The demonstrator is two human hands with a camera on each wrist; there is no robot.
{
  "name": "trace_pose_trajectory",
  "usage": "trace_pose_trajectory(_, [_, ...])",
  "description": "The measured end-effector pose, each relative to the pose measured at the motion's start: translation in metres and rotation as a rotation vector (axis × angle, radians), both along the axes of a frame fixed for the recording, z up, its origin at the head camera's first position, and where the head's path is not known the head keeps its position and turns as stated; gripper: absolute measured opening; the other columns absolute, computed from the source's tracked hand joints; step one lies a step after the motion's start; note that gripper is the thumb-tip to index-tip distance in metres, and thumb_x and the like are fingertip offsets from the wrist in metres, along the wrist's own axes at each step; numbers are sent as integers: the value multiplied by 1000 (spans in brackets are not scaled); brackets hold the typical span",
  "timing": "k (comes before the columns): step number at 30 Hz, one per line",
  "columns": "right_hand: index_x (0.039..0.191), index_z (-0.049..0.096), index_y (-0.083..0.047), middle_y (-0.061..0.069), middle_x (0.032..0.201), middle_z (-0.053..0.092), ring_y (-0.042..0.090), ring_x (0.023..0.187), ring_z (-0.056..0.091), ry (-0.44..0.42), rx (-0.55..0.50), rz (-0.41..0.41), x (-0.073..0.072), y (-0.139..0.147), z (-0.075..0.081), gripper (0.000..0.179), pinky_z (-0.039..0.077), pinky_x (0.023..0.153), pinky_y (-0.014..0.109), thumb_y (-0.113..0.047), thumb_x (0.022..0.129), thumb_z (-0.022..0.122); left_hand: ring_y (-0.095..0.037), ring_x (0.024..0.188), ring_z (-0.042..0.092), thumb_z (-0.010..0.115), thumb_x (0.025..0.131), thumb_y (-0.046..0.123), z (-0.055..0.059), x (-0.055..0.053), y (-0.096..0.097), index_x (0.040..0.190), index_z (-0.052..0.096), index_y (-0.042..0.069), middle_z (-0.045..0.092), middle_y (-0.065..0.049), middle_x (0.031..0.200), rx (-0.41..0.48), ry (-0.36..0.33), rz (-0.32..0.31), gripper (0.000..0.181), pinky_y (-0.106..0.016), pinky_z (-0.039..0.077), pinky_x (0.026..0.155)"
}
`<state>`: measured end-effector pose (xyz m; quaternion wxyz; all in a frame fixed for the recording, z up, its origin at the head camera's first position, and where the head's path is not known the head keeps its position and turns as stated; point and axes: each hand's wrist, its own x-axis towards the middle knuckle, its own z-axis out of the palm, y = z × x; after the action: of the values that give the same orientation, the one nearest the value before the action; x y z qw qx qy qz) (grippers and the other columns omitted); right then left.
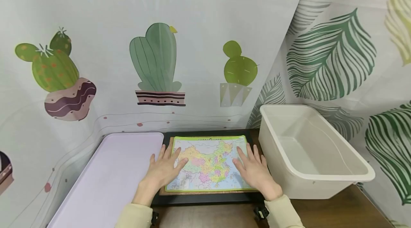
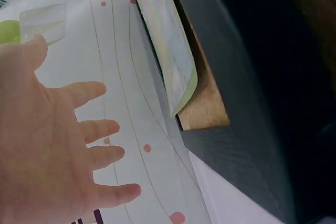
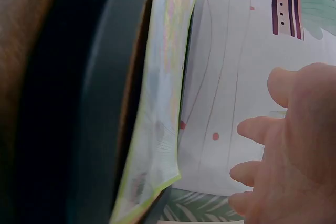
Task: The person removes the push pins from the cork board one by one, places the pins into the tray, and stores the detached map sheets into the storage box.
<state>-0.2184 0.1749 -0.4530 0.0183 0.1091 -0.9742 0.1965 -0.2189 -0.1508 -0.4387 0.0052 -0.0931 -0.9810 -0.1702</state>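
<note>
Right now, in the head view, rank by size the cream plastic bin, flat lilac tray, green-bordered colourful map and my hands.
1. Cream plastic bin and flat lilac tray: too close to rank; the frame cuts off the tray.
2. Green-bordered map.
3. Left hand and right hand: look alike.

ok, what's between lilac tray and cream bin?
Head view: map, brown board and black base under it; left hand and right hand overlapping its edges.

Map [image 1: 207,165] too finely printed to read; lilac tray [image 1: 112,174] cut off (bottom edge, head view).
</note>
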Motion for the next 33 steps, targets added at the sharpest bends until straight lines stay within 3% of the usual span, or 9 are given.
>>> trace_pose_trajectory(6, [155, 28, -16, 22, 160, 7, 43, 145, -2, -34, -8, 4, 2, -2, -7, 67, 8, 108, 70, -58, 103, 29, -39, 146, 5, 24, 95, 73, -4, -3, 4, 151, 39, 17, 12, -17, 160, -24, 10, 0, 80, -71, 5, 107])
trace_pose_trajectory(26, [154, 32, -14, 24, 159, 9, 46, 145, 1, -90, -14, 11, 8, 3, -22, 70, 9, 107, 71, -60, 101, 33, -38, 147, 8, 31, 98, 66, -1, -15, 14, 151, 40, 16, 18, -19, 159, -22, -6, -20, 74, -71, 6, 107])
trace_pose_trajectory(33, [151, 38, -12, 26, 158, 14, 47, 144, 2, -145, -37, 28, 9, 2, -25, 66, 8, 105, 73, -54, 100, 44, -38, 147, 8, 30, 98, 66, -1, -22, 17, 151, 39, 17, 19, -19, 159, -19, -39, -23, 73, -71, 9, 107])
